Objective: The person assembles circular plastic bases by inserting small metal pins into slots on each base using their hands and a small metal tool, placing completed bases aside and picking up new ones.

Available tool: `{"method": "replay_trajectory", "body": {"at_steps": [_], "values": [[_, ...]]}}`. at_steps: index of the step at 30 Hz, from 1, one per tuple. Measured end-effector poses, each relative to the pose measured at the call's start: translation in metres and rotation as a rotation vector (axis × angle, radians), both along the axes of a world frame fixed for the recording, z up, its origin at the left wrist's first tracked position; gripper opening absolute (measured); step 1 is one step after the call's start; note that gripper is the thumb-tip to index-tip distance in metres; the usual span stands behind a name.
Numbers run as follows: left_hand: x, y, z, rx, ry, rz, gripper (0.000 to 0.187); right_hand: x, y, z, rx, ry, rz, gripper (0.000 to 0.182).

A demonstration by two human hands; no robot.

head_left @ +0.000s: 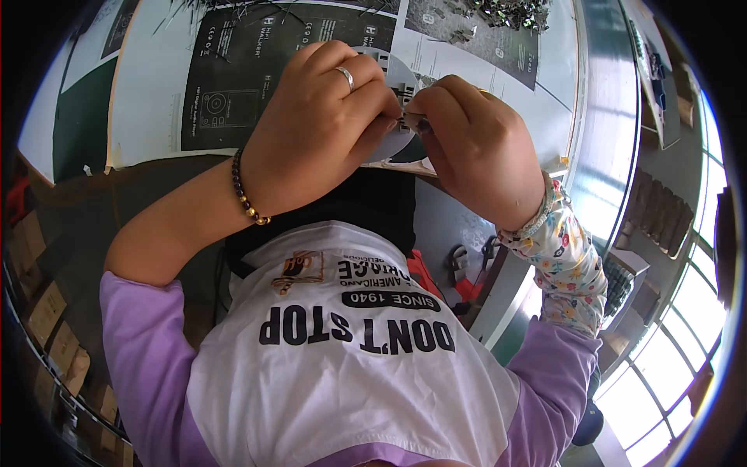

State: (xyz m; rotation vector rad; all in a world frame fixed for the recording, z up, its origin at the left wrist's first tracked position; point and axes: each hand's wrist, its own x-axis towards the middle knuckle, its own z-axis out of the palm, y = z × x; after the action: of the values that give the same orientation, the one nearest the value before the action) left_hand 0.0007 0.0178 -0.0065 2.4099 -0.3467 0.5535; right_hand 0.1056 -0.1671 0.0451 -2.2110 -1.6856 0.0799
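Observation:
My left hand [319, 117], with a ring and a beaded bracelet, is closed, thumb and fingertips pinched together over a round grey disc [399, 74]. Facing it, my right hand [475, 140] is closed too, its fingertips almost touching those of the left. Something small and dark sits between the two sets of fingertips, too small to name. The disc lies under both hands near the table's front edge and carries small dark and light parts. Its left portion is hidden by my left hand.
Printed black-and-white sheets [226, 101] cover the table [148, 93]. A pile of small shiny dark pieces [513, 14] lies at the back right, thin dark strips [268, 12] at the back left. Shelves with brown boxes [58, 327] stand at the lower left.

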Motion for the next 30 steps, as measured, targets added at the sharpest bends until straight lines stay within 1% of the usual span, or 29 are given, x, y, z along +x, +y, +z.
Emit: {"method": "replay_trajectory", "body": {"at_steps": [6,9,12,17,20,22,25,28,29,30], "values": [[-0.002,0.001,-0.003,0.0,-0.018,-0.007,0.02,-0.016,0.001,0.001,-0.032,-0.115,-0.023,0.022],[-0.008,0.003,-0.002,0.025,-0.062,-0.016,0.025,-0.016,-0.001,0.002,-0.077,-0.163,-0.03,0.023],[-0.014,0.004,-0.002,0.034,-0.056,-0.032,0.029,-0.005,0.002,0.001,-0.047,-0.045,-0.017,0.023],[-0.017,0.004,-0.005,0.006,-0.018,-0.044,0.033,-0.008,0.003,0.001,-0.017,-0.073,0.002,0.022],[-0.016,0.004,-0.006,0.014,-0.013,-0.04,0.031,-0.004,-0.001,0.003,-0.078,0.033,0.005,0.022],[-0.019,0.002,-0.009,0.006,0.002,-0.033,0.03,-0.005,-0.002,0.003,-0.068,0.053,0.004,0.023],[-0.018,0.002,-0.012,0.002,-0.042,-0.039,0.034,-0.003,-0.003,0.004,-0.046,0.078,0.004,0.023],[-0.018,0.002,-0.015,-0.019,-0.057,-0.032,0.034,-0.002,-0.005,0.005,-0.057,0.217,-0.062,0.025],[-0.019,0.003,-0.017,-0.023,-0.067,-0.036,0.034,-0.003,-0.005,0.004,-0.068,0.224,-0.044,0.025],[-0.02,0.003,-0.019,-0.028,-0.062,-0.018,0.034,-0.006,-0.005,0.002,-0.06,0.171,-0.041,0.025]]}}
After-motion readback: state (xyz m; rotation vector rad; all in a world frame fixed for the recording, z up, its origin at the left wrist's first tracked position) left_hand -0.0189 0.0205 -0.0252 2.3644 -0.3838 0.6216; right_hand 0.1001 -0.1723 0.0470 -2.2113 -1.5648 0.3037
